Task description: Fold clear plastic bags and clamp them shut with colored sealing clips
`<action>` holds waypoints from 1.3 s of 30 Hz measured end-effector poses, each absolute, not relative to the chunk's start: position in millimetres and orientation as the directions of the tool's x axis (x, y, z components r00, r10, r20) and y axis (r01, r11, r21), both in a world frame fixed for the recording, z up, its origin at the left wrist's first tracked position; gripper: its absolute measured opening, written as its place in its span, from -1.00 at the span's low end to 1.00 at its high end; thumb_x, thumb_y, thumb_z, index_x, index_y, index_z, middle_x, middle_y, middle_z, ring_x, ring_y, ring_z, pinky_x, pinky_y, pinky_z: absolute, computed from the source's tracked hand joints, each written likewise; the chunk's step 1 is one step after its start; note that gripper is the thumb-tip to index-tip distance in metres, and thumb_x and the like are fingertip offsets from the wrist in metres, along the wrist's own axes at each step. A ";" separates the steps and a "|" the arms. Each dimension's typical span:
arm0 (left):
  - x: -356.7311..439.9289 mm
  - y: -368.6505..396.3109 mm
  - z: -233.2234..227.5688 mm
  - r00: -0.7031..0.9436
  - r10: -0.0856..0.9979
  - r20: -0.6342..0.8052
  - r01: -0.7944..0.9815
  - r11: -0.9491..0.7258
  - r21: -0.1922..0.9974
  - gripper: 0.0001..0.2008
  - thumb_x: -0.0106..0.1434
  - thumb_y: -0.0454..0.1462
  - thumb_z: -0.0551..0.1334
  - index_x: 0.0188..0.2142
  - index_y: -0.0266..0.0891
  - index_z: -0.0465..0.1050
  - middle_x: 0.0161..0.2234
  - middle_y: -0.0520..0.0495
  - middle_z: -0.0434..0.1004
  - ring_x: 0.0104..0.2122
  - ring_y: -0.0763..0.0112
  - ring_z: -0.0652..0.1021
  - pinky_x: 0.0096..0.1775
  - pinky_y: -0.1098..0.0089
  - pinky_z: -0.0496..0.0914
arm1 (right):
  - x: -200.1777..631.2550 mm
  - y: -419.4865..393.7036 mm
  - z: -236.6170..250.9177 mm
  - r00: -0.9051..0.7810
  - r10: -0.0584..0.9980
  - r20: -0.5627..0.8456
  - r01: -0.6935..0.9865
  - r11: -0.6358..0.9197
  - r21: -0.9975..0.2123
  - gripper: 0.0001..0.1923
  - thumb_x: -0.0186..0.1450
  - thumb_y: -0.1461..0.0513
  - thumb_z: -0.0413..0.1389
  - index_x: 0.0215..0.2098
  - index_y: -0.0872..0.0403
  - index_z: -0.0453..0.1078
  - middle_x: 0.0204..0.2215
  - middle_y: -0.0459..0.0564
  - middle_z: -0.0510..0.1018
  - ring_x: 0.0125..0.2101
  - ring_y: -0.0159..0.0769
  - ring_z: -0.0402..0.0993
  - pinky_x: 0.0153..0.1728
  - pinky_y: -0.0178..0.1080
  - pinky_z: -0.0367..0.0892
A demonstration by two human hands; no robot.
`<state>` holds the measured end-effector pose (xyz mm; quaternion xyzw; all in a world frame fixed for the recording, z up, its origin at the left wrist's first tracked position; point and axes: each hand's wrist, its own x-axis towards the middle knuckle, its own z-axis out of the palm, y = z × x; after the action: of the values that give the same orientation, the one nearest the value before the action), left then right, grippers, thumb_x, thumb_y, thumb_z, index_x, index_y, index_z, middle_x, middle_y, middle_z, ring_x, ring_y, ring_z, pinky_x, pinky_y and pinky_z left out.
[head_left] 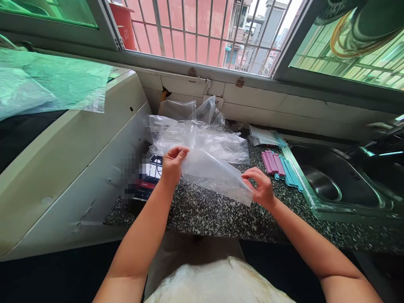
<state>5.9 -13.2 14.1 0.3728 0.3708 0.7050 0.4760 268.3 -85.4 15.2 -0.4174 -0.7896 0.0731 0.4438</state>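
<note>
I am holding a clear plastic bag [214, 174] above the table [205, 210]. My left hand [172, 164] fingers are pinching its far-left corner, and my right hand [260, 187] fingers are pinching its near-right corner.

left arm: bare, reached forward and up
left hand [172, 162]: raised, fingers curled in a pinch
right arm: bare, angled inward
right hand [260, 187]: lower, thumb and fingertips pinched together
</note>
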 end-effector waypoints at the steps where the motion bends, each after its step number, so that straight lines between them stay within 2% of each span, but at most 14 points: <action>1: 5.8 -12.8 14.2 -0.286 0.943 0.172 -0.392 -0.279 0.877 -0.75 -0.19 -0.18 0.39 -0.60 -0.27 0.41 -0.62 0.11 0.35 -0.61 0.64 0.31 -0.53 0.56 0.20 | 270.4 -89.1 11.6 -0.261 0.723 0.640 0.594 0.643 -0.484 -0.90 0.18 0.30 0.05 -0.33 0.06 0.37 -0.44 0.00 0.45 -0.37 -0.27 0.39 -0.37 -0.20 0.35; 6: 6.7 -12.3 13.2 -0.287 0.944 0.163 -0.373 -0.267 0.889 -0.77 -0.18 -0.18 0.37 -0.61 -0.27 0.40 -0.66 0.12 0.30 -0.63 0.65 0.28 -0.55 0.56 0.18 | 272.2 -87.6 3.2 -0.214 0.723 0.657 0.655 0.606 -0.453 -0.77 0.12 0.29 0.10 -0.22 0.06 0.36 -0.32 0.06 0.45 -0.31 -0.22 0.39 -0.35 -0.17 0.37; 13: 8.3 -13.3 11.1 -0.209 0.968 0.135 -0.428 -0.215 0.878 -0.75 -0.22 -0.18 0.40 -0.61 -0.27 0.41 -0.66 0.12 0.32 -0.64 0.65 0.29 -0.56 0.56 0.19 | 276.1 -68.2 7.9 -0.205 0.677 0.707 0.760 0.565 -0.322 -0.93 0.18 0.28 0.09 -0.38 0.03 0.41 -0.42 0.00 0.47 -0.36 -0.23 0.38 -0.35 -0.16 0.35; 17: 10.1 -14.6 7.5 -0.185 0.972 0.142 -0.369 -0.203 0.907 -0.75 -0.18 -0.16 0.38 -0.60 -0.28 0.42 -0.64 0.10 0.34 -0.61 0.62 0.31 -0.53 0.53 0.21 | 283.4 -65.7 12.9 -0.182 0.657 0.731 0.786 0.544 -0.293 -0.90 0.20 0.28 0.07 -0.45 0.02 0.41 -0.48 -0.02 0.46 -0.40 -0.25 0.38 -0.36 -0.17 0.34; 23: 14.0 -15.9 4.7 -0.185 0.973 0.135 -0.343 -0.193 0.919 -0.77 -0.17 -0.17 0.37 -0.59 -0.28 0.45 -0.64 0.11 0.35 -0.60 0.61 0.31 -0.50 0.52 0.21 | 290.1 -71.0 20.2 -0.163 0.602 0.782 0.811 0.533 -0.242 -0.90 0.21 0.29 0.06 -0.44 0.01 0.39 -0.48 -0.02 0.47 -0.39 -0.25 0.39 -0.34 -0.15 0.34; 27: 15.5 -16.0 7.7 -0.169 0.983 0.065 -0.359 -0.123 0.925 -0.74 -0.23 -0.16 0.39 -0.60 -0.28 0.44 -0.67 0.12 0.34 -0.62 0.61 0.30 -0.52 0.52 0.21 | 295.6 -68.6 16.0 -0.223 0.642 0.734 0.779 0.570 -0.262 -0.91 0.21 0.29 0.07 -0.43 0.03 0.38 -0.47 -0.01 0.46 -0.39 -0.25 0.39 -0.35 -0.16 0.35; 31: 16.3 -16.9 10.9 -0.160 0.987 0.021 -0.380 -0.081 0.922 -0.72 -0.28 -0.16 0.41 -0.60 -0.29 0.44 -0.68 0.13 0.34 -0.63 0.62 0.29 -0.52 0.52 0.19 | 310.2 -57.6 15.7 -0.323 0.735 0.596 0.745 0.586 -0.319 -0.90 0.18 0.27 0.08 -0.32 0.04 0.41 -0.38 0.02 0.47 -0.32 -0.22 0.41 -0.30 -0.14 0.36; 36: 17.9 -18.0 9.2 -0.108 0.993 0.047 -0.327 -0.080 0.942 -0.75 -0.23 -0.17 0.40 -0.62 -0.30 0.44 -0.67 0.12 0.33 -0.62 0.63 0.27 -0.52 0.53 0.17 | 300.9 -38.8 32.2 -0.231 0.817 0.528 0.739 0.500 -0.452 -0.91 0.18 0.26 0.06 -0.36 0.09 0.40 -0.45 0.00 0.47 -0.41 -0.29 0.40 -0.43 -0.23 0.32; 39: 19.6 -18.0 6.5 -0.095 0.992 0.080 -0.281 -0.104 0.954 -0.75 -0.19 -0.16 0.38 -0.62 -0.31 0.43 -0.66 0.11 0.33 -0.60 0.62 0.28 -0.50 0.52 0.18 | 268.9 -28.6 43.7 -0.279 0.830 0.484 0.668 0.529 -0.523 -0.89 0.19 0.24 0.06 -0.40 0.10 0.41 -0.48 -0.03 0.47 -0.44 -0.34 0.39 -0.45 -0.27 0.30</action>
<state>19.6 -18.0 6.5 0.4242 0.4190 0.6101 0.5219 268.9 -28.6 43.7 -0.4727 -0.7922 0.1088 0.3704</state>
